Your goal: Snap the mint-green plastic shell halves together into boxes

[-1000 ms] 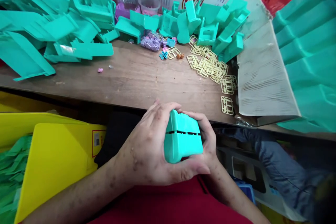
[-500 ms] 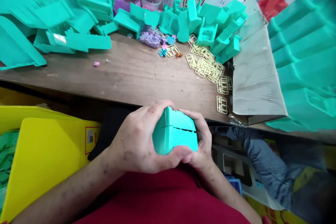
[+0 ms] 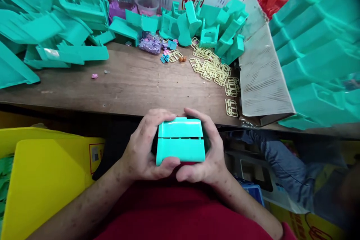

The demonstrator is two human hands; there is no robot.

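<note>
Between my two hands I hold a teal plastic box-like shell (image 3: 180,149), with a dark slit running across the face toward me. My left hand (image 3: 149,146) grips its left side, thumb along the lower edge and fingers over the top corner. On the opposite side my right hand (image 3: 206,150) is curled round, its thumb below the lower edge. The shell is held off the table, just in front of its near edge, above my lap. Its underside and far side are hidden.
Teal plastic parts (image 3: 56,22) pile up at the table's left, more (image 3: 209,33) at the back. Cream frame pieces (image 3: 213,69) and purple bits (image 3: 152,43) lie on the wooden table (image 3: 135,86). A cardboard box (image 3: 264,75) stands right, a yellow bin (image 3: 50,180) lower left.
The shell has turned so its slit face now points squarely at me. My thumbs have moved apart. The whole view has shifted slightly.
</note>
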